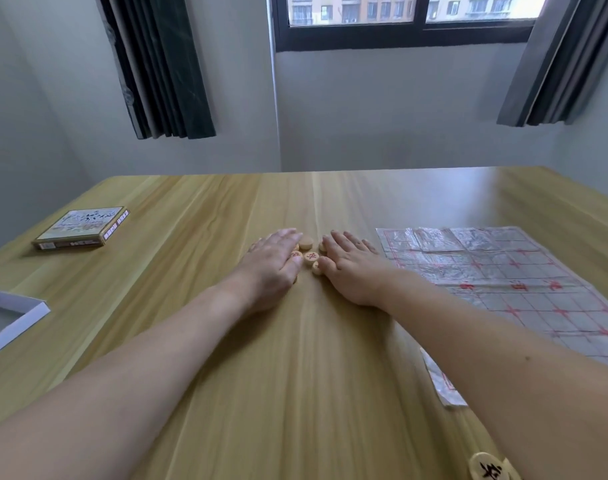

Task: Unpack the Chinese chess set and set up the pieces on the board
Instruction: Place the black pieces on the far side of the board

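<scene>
Now both hands corral loose chess pieces at the middle of the table.

Largest first: the wooden table (226, 341) carries the plastic board sheet (503, 271), unfolded and creased, to the right; the box lid (82, 228) and an open tray (15, 320) lie far left. The left hand (273, 268) and right hand (353, 271) lie flat, fingers (347, 239) extended and pressed together, pinching nothing. Between them sits the small cluster of pieces (309, 258), some hidden under the palms. The board lies just right of the right hand, which is therefore nearer.

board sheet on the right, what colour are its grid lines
Red lines on the board sheet, clearest in the head view.
</scene>
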